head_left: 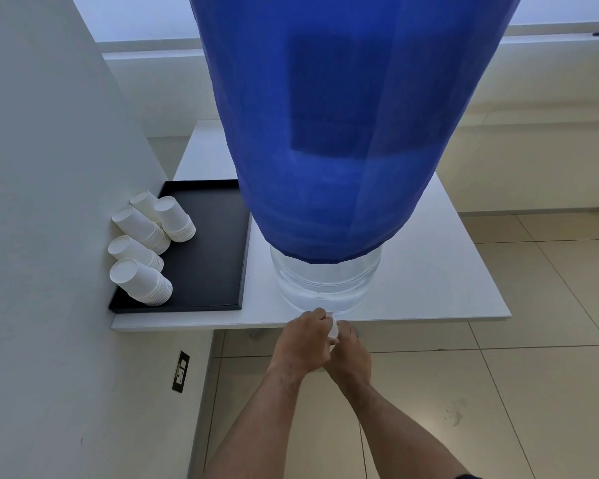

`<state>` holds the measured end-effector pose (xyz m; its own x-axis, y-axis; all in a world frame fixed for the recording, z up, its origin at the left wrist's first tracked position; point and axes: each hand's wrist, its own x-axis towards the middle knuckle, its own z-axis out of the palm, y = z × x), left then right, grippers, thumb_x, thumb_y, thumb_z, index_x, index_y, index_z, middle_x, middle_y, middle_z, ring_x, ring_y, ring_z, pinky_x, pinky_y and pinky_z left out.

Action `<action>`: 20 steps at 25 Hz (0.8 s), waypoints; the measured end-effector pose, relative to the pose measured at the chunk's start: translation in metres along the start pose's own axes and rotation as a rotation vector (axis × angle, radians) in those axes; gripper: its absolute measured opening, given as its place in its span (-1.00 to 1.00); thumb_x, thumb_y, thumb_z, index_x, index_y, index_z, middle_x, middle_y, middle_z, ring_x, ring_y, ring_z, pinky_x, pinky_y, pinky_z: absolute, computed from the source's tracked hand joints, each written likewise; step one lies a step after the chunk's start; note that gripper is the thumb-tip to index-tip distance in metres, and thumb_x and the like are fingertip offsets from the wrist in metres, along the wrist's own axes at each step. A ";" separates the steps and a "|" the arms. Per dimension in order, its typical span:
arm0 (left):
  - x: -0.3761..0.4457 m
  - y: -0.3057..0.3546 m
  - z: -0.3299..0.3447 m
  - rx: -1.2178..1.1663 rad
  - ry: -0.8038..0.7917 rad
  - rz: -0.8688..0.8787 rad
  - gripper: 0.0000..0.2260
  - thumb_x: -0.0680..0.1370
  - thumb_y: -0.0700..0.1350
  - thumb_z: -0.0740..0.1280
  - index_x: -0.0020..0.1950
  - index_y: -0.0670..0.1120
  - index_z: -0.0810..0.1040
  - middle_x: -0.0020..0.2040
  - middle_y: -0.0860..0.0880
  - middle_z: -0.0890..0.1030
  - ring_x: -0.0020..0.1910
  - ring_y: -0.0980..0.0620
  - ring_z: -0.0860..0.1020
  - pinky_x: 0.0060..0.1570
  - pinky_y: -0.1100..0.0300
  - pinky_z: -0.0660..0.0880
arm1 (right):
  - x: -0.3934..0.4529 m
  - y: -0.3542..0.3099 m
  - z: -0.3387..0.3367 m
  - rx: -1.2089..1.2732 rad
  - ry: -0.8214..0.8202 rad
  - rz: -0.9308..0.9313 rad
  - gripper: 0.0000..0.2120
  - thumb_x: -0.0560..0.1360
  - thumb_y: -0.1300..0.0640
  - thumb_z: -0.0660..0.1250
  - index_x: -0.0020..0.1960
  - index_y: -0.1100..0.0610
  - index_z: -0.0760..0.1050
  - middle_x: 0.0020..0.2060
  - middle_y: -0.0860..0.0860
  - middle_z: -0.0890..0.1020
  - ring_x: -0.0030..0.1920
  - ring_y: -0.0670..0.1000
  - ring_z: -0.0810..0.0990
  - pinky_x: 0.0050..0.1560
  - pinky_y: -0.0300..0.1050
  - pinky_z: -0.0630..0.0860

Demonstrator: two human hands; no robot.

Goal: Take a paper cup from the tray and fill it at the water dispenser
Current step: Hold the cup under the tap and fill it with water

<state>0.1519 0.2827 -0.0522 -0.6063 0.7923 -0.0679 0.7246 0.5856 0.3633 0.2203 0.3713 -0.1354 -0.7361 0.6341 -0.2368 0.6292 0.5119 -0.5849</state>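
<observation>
The water dispenser point(325, 285) stands on the white table, its clear base showing under a blue cloth cover point(329, 133). At the table's front edge, just below that base, my two hands meet. My left hand point(303, 344) lies uppermost, its fingers curled shut at the dispenser's outlet, which is hidden. My right hand point(350, 352) sits just under and to the right, closed around a white paper cup point(333, 329). Only a sliver of the cup shows between the hands. The black tray point(208, 243) to the left holds several stacks of upside-down paper cups point(142, 278).
A white wall point(49, 202) runs close along the tray's left side, with a dark socket plate point(181, 371) lower down. The white table point(429, 271) reaches to the right of the dispenser. Beige floor tiles point(498, 375) lie below and to the right.
</observation>
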 end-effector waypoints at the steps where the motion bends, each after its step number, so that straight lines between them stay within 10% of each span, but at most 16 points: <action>1: 0.001 0.001 -0.001 -0.001 -0.001 -0.010 -0.68 0.57 -0.04 0.40 0.28 -0.13 0.61 0.16 -0.06 0.66 0.08 -0.06 0.67 0.15 0.10 0.63 | 0.000 0.000 -0.001 0.001 0.004 -0.007 -0.70 0.45 0.00 0.36 0.14 0.05 0.43 -0.09 -0.13 0.52 -0.12 0.00 0.55 -0.21 -0.08 0.50; 9: 0.011 0.004 -0.003 -0.144 0.014 -0.195 -0.83 0.56 -0.21 0.28 -0.02 -0.21 0.66 -0.08 -0.14 0.64 -0.14 -0.09 0.60 -0.10 0.12 0.56 | 0.000 -0.005 -0.008 0.016 -0.010 0.002 -0.55 0.36 -0.12 0.42 0.17 0.01 0.41 0.01 -0.11 0.59 -0.02 0.05 0.63 -0.11 0.01 0.60; 20: 0.012 0.003 -0.003 -0.169 0.014 -0.224 -0.80 0.61 -0.17 0.29 0.12 -0.18 0.67 0.05 -0.14 0.69 -0.01 -0.10 0.66 0.15 0.06 0.62 | -0.003 -0.010 -0.010 -0.014 -0.010 -0.025 -0.54 0.37 -0.16 0.42 0.18 -0.01 0.41 0.03 -0.14 0.60 -0.04 0.01 0.64 -0.16 -0.05 0.57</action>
<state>0.1459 0.2929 -0.0497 -0.7505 0.6433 -0.1511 0.5081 0.7080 0.4905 0.2186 0.3695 -0.1209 -0.7538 0.6155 -0.2302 0.6141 0.5352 -0.5800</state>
